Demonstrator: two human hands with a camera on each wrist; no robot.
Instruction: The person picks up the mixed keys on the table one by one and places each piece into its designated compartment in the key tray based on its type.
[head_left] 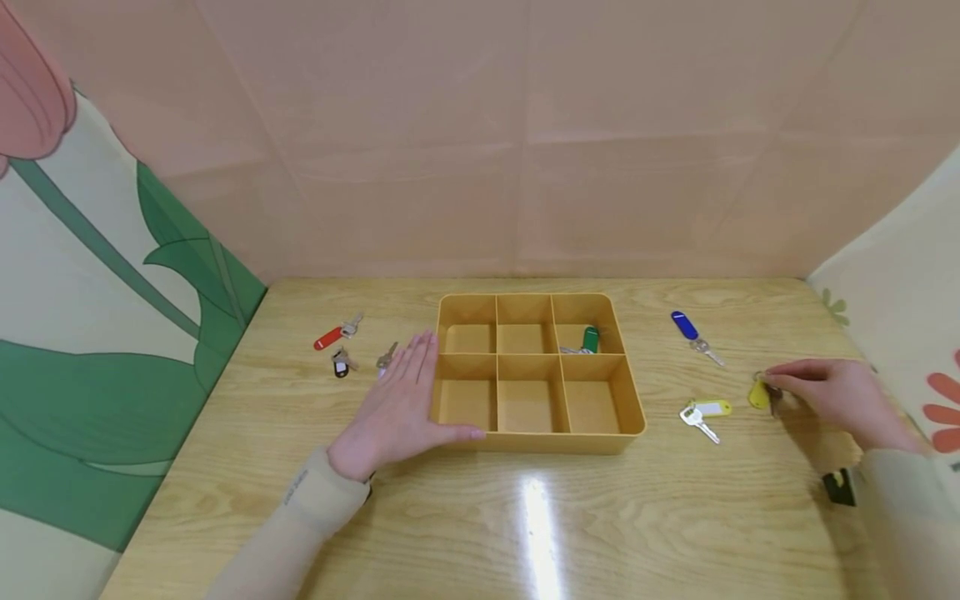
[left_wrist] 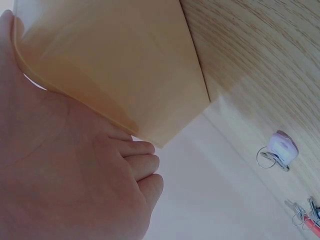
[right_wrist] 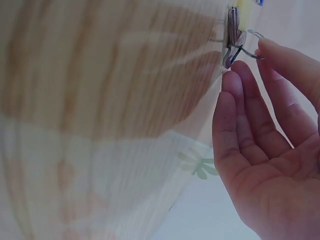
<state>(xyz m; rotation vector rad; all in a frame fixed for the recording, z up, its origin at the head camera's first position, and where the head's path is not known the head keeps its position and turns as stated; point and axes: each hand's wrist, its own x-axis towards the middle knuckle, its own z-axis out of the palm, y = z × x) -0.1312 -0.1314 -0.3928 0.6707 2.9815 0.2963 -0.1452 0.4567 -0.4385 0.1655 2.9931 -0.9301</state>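
My left hand (head_left: 397, 408) rests along the left side of a tan organizer box (head_left: 540, 443), fingers straight, thumb over the front rim. The left wrist view shows the palm against the box's outer wall (left_wrist: 120, 65). At the right of the table, my right hand (head_left: 840, 393) pinches the ring of a key with a yellow tag (head_left: 759, 395). In the right wrist view the metal ring (right_wrist: 254, 56) sits between thumb and forefinger, with the key (right_wrist: 233, 30) hanging close to the tabletop. A green-tagged key (head_left: 591, 338) lies in the box's back right compartment.
Right of the box lie a blue-tagged key (head_left: 684, 325) and another yellow-tagged key (head_left: 714, 407). On the left are a red-tagged key (head_left: 328, 337), a black-tagged key (head_left: 341, 367) and a key (head_left: 387, 357) with a pale tag (left_wrist: 282, 145) beside the left hand.
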